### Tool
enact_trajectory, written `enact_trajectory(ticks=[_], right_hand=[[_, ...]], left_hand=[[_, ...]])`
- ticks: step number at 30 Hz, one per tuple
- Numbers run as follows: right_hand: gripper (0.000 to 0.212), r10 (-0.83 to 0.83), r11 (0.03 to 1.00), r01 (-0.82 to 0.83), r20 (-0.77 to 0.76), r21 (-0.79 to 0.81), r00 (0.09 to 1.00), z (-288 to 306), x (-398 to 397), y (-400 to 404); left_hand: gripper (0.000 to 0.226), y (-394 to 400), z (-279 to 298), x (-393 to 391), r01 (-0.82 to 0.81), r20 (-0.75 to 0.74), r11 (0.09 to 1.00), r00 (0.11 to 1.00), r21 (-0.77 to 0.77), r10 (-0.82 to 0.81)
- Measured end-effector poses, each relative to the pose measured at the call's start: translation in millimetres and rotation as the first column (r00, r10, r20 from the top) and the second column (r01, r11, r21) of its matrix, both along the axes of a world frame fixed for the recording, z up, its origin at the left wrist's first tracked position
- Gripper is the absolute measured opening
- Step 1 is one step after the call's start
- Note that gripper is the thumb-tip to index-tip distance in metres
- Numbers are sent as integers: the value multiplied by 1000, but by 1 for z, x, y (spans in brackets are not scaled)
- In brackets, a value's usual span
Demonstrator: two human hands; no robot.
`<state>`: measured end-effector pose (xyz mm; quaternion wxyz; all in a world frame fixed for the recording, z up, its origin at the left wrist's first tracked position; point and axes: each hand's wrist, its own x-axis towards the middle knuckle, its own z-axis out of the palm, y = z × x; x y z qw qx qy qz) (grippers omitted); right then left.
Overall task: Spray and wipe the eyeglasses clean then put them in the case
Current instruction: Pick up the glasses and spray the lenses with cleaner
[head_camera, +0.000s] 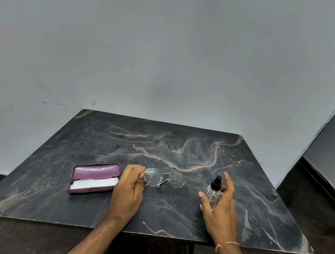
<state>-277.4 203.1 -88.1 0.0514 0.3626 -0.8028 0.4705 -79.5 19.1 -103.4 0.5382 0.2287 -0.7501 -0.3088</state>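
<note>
A: Starting at the left, what lay on the dark marble-patterned counter?

B: A mauve hard-shell glasses case sat open, lid tipped back, with a white folded cloth lying inside it. Just right of the case was the left hand, fingers curled and pinching the left end of the thin silver wire-framed eyeglasses, at the hinge beside the lens.

A: Were the glasses lifted?

B: I couldn't tell for certain; they sat low near the middle of the counter, lenses facing the person, one temple folded underneath.

A: And further right?

B: The right hand had its fingers spread apart around a small clear spray bottle with a black pump top, thumb on its near left side, fingers beyond it on the right. It wasn't clamped on the bottle.

A: How would the glasses handle?

B: Light and fragile, I'd judge. That thin wire would bend under a hard squeeze, and the lenses smear if touched. Holding them at the hinge or bridge seemed wise. The bottle looked smooth and possibly slippery, so a full wrap around its body would suit.
</note>
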Motion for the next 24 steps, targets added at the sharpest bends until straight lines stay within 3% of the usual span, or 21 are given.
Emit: enact_trajectory(ticks=[6,9,11,13,16,18,19,21,24], right_hand=[[117,1,1000,0,-22,13,1000,5,4,6],[116,-110,993,113,-135,16,985,5,4,13],[95,-173,983,152,-258,-100,951,0,14,14],[57,-128,972,67,-267,-226,955,0,32,9],[4,81,975,-101,-109,-199,991,9,64,-7],[17,221,973,-207,156,-101,963,16,82,-23],[24,273,962,-260,325,-82,905,22,90,-31],[32,351,933,-313,635,-176,688,32,104,-46],[37,398,912,-233,864,-337,309,48,113,-67]], left_hand=[[21,4,8,3,8,-49,999,999,48,-5],[23,9,22,4,11,-95,999,995,40,-7],[27,12,32,4,9,-136,999,991,52,-2],[27,16,42,2,15,-185,998,983,68,-2],[23,27,53,0,39,-233,997,972,61,-24],[24,34,55,-2,57,-246,997,968,44,-44],[27,36,56,-2,57,-249,998,967,29,-48],[30,38,55,-2,51,-246,999,968,-9,-52],[22,38,48,-1,12,-230,999,973,-41,-21]])
